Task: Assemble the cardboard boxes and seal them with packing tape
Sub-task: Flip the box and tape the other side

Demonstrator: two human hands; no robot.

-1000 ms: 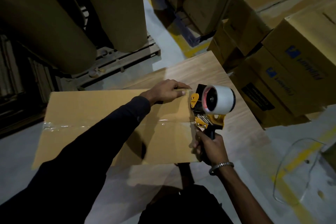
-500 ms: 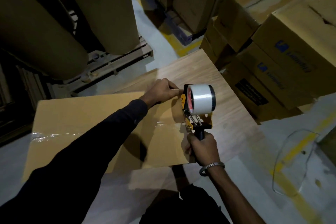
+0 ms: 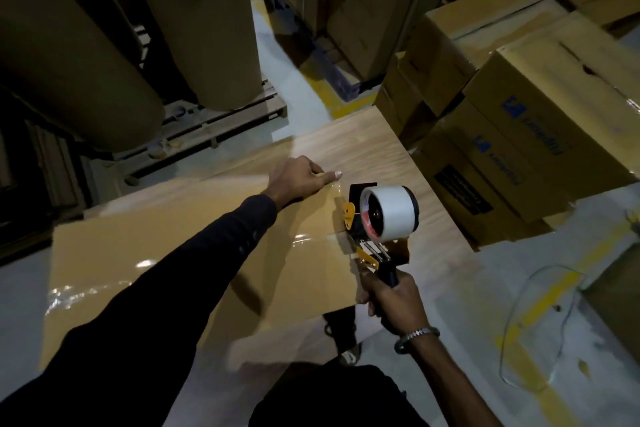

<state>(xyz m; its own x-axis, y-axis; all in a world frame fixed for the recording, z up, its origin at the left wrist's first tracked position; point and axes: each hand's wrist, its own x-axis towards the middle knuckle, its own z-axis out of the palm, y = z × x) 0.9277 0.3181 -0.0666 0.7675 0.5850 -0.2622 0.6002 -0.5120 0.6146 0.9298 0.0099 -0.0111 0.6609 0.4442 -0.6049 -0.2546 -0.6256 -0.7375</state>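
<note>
Our right hand (image 3: 391, 302) has its fingers curled tight round the black handle of the yellow-and-black tape dispenser with its white roll of packing tape (image 3: 379, 218), tilting the cutter end down at the right-hand edge of the flat brown cardboard box (image 3: 173, 246); we judge that angle is meant to let the blade bite and part the strip. Our left hand (image 3: 298, 180) lies on the box's far right corner with the thumb stretched flat toward the edge and the other fingers loosely bent, gripping nothing, pressing down, probably to keep the cardboard from sliding against the dispenser's pull. A glossy clear tape strip (image 3: 138, 270) runs along the centre seam from the left edge toward the dispenser, so this seam looks nearly sealed. The box rests on a pale wood-grain tabletop (image 3: 374, 146), overhanging it on the left. Beyond stand stacked printed cardboard cartons (image 3: 540, 135) on the right and large brown paper rolls (image 3: 207, 28) on a wooden pallet (image 3: 221, 121).
</note>
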